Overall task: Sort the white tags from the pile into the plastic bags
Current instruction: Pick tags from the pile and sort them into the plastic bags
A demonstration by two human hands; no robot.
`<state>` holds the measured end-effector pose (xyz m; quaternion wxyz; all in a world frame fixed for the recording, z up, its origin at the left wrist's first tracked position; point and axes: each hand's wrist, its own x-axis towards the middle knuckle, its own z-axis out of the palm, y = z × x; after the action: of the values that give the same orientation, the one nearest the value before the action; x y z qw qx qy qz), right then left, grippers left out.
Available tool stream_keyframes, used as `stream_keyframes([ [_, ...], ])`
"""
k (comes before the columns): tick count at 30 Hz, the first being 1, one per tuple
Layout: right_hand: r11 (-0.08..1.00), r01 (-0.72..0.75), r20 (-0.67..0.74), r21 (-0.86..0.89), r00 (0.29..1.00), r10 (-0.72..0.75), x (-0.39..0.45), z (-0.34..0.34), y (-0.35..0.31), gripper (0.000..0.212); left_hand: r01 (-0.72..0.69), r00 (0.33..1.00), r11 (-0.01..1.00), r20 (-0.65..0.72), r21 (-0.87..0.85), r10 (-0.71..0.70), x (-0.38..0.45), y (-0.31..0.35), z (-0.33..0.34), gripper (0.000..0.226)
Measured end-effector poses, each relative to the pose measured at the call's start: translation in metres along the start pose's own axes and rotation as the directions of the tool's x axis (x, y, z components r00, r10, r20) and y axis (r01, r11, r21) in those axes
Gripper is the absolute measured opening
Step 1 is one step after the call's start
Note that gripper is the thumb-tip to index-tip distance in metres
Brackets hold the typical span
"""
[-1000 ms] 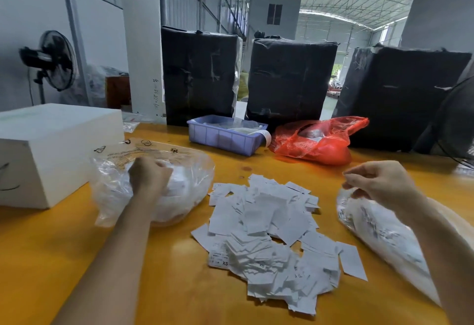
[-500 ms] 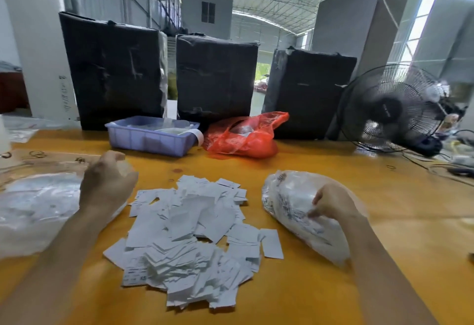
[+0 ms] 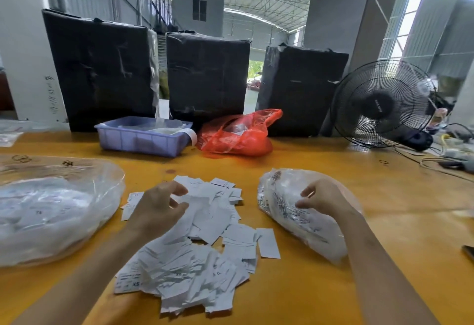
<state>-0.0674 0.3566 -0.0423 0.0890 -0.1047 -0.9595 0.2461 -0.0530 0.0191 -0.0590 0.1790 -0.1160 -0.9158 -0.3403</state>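
Yellow table point(image 3: 295, 170), tag pile point(image 3: 205, 255), 2 bags point(image 3: 51, 209)

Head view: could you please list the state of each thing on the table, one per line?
Pile of white tags: loose, unsorted.
Left plastic bag: lying, holds tags.
Right plastic bag: lying, holds tags.
Left hand: open above the pile.
Right hand: open over the right bag.
Red bag: crumpled.

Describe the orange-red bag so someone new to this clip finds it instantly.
Start at the three black wrapped boxes along the far edge of the yellow table. The red bag lies at the foot of the middle one, right of the lilac tray. It is the only coloured bag; the others are clear.
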Motion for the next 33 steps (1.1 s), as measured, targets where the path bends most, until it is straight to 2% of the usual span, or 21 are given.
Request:
stream_keyframes([
  [2, 1.000, -0.007, -0.030, 0.009, 1.000, 0.008, 0.001, 0.004, 0.001, 0.015, 0.003, 1.000, 1.000, 0.023, -0.018, -0.002, -0.004, -0.002, 0.005, 0.023],
  [4, 0.999, -0.045, -0.110, 0.021, 0.993, 0.047, 0.005, 0.003, 0.005, 0.018, 0.010, 0.999, 0.999, 0.033, -0.032, -0.009, -0.008, -0.001, 0.007, 0.022],
  [6, 0.997, -0.075, -0.133, 0.027, 0.988, 0.078, 0.008, -0.001, 0.007, 0.019, 0.010, 1.000, 0.999, 0.027, -0.051, -0.009, -0.009, 0.000, 0.008, 0.020],
  [10, 0.995, -0.094, -0.074, 0.031, 0.993, 0.096, 0.005, -0.008, 0.003, 0.053, 0.009, 1.000, 0.997, 0.021, -0.076, -0.008, -0.009, 0.003, 0.011, 0.020],
  [12, 0.999, -0.011, -0.200, 0.034, 0.980, 0.018, -0.001, -0.017, -0.009, 0.045, 0.007, 1.000, 0.995, 0.016, -0.095, -0.006, -0.009, 0.004, 0.013, 0.019],
  [13, 0.994, 0.061, -0.296, 0.088, 0.955, -0.032, -0.006, -0.022, -0.019, 0.034, 0.007, 1.000, 0.993, 0.012, -0.114, -0.006, -0.009, 0.005, 0.014, 0.018],
  [14, 0.965, 0.150, -0.353, 0.217, 0.933, -0.065, -0.012, -0.028, -0.032, 0.025, 0.011, 1.000, 0.989, 0.009, -0.147, -0.010, -0.009, 0.007, 0.015, 0.015],
  [15, 0.888, 0.229, -0.339, 0.399, 0.936, -0.089, -0.020, -0.032, -0.048, 0.021, 0.026, 1.000, 0.979, 0.012, -0.202, -0.024, -0.009, 0.010, 0.015, 0.012],
  [16, 0.763, 0.255, -0.247, 0.594, 0.960, -0.129, -0.030, -0.034, -0.066, 0.019, 0.060, 0.998, 0.953, 0.035, -0.296, -0.052, -0.009, 0.013, 0.014, 0.015],
  [17, 0.647, 0.204, -0.105, 0.734, 0.976, -0.189, -0.040, -0.031, -0.083, 0.021, 0.117, 0.992, 0.899, 0.090, -0.421, -0.088, -0.010, 0.017, 0.013, 0.028],
  [18, 0.585, 0.121, 0.032, 0.802, 0.969, -0.243, -0.049, -0.023, -0.098, 0.025, 0.192, 0.978, 0.812, 0.172, -0.551, -0.114, -0.011, 0.021, 0.012, 0.047],
  [20, 0.584, -0.011, 0.216, 0.811, 0.935, -0.281, -0.061, 0.004, -0.120, 0.034, 0.354, 0.924, 0.620, 0.366, -0.701, -0.113, -0.012, 0.027, 0.007, 0.081],
  [21, 0.598, -0.052, 0.259, 0.800, 0.928, -0.266, -0.066, 0.018, -0.128, 0.036, 0.414, 0.895, 0.551, 0.435, -0.725, -0.100, -0.012, 0.028, 0.005, 0.088],
  [22, 0.603, -0.081, 0.282, 0.794, 0.927, -0.247, -0.071, 0.032, -0.134, 0.035, 0.452, 0.875, 0.508, 0.476, -0.734, -0.091, -0.012, 0.028, 0.002, 0.086],
  [24, 0.592, -0.097, 0.279, 0.800, 0.934, -0.224, -0.075, 0.052, -0.139, 0.033, 0.440, 0.881, 0.516, 0.465, -0.735, -0.089, -0.013, 0.028, -0.001, 0.068],
  [28, 0.528, -0.156, 0.287, 0.835, 0.942, -0.175, -0.075, 0.065, -0.137, 0.026, 0.406, 0.912, 0.550, 0.361, -0.730, -0.195, -0.015, 0.019, 0.004, 0.009],
  [31, 0.528, -0.207, 0.358, 0.824, 0.912, -0.201, -0.078, 0.070, -0.133, 0.027, 0.428, 0.903, 0.562, 0.346, -0.708, -0.252, -0.015, 0.014, 0.004, 0.005],
  [33, 0.540, -0.200, 0.370, 0.817, 0.901, -0.226, -0.080, 0.073, -0.130, 0.019, 0.436, 0.900, 0.577, 0.341, -0.690, -0.272, -0.015, 0.013, 0.004, 0.005],
])
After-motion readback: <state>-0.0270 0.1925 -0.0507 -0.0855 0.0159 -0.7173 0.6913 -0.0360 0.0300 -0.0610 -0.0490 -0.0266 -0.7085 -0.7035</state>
